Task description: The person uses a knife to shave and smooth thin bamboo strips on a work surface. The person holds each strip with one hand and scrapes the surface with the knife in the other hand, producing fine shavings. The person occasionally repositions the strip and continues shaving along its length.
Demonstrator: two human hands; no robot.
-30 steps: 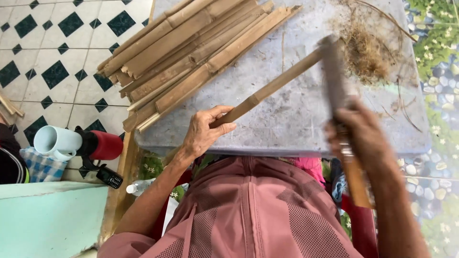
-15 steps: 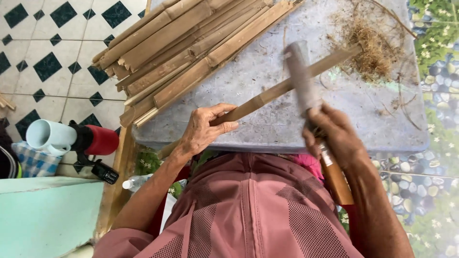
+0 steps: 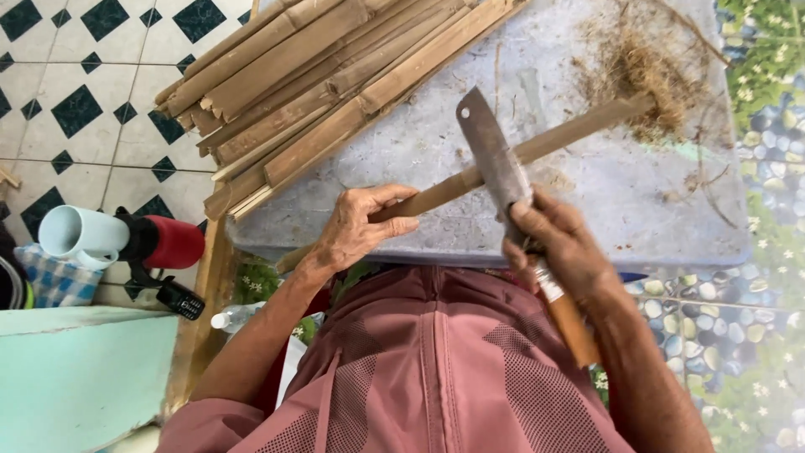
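A grey table (image 3: 587,210) carries a pile of split bamboo (image 3: 319,84); one bamboo strip (image 3: 553,143) lies slantwise across it, clasped by the left hand (image 3: 356,231); the right hand (image 3: 562,247) is clenched around a cleaver (image 3: 495,164), blade over the strip.

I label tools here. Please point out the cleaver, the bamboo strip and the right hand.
cleaver (image 3: 493,155), head view, middle of blade
bamboo strip (image 3: 570,134), head view, bare upper length
right hand (image 3: 563,243), head view, back of hand
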